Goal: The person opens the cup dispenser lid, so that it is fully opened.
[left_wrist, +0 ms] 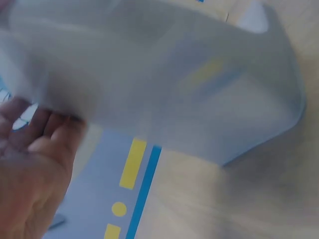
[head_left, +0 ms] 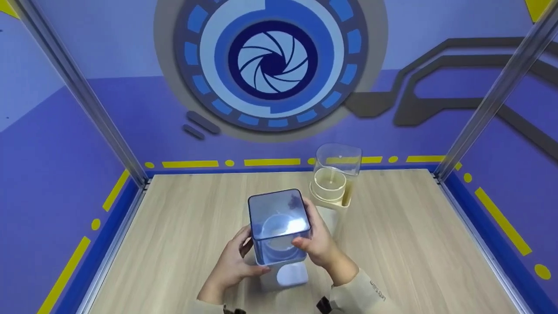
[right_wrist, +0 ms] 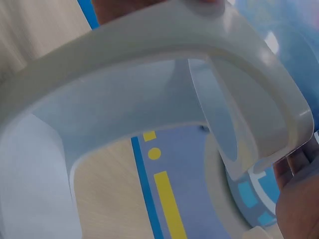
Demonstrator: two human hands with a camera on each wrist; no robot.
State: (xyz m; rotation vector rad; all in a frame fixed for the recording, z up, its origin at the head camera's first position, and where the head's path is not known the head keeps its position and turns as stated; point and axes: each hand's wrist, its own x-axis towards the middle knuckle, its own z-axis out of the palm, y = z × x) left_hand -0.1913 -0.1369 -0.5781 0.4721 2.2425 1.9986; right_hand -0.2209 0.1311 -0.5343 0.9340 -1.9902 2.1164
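Observation:
Both hands hold a boxy container [head_left: 279, 213] with a see-through blue upper part and a pale grey lower body. My left hand [head_left: 237, 261] grips its left side, with the thumb along the lower edge. On the opposite side, my right hand [head_left: 323, 242] grips it with the thumb on the front. The left wrist view shows a smooth pale wall of the container [left_wrist: 149, 84], blurred, beside the left fingers. In the right wrist view, the container's pale body [right_wrist: 149, 45] has a wide opening and a rounded recess, with the right hand [right_wrist: 301, 194] at the edge.
A cream-coloured holder [head_left: 329, 187] with a round cup and a clear upper part stands at the back right of the wooden table [head_left: 192, 218]. A flat pale thing [head_left: 328, 216] lies behind the right hand, partly hidden. Patterned blue walls [head_left: 126, 113] and metal posts [head_left: 76, 83] enclose the table.

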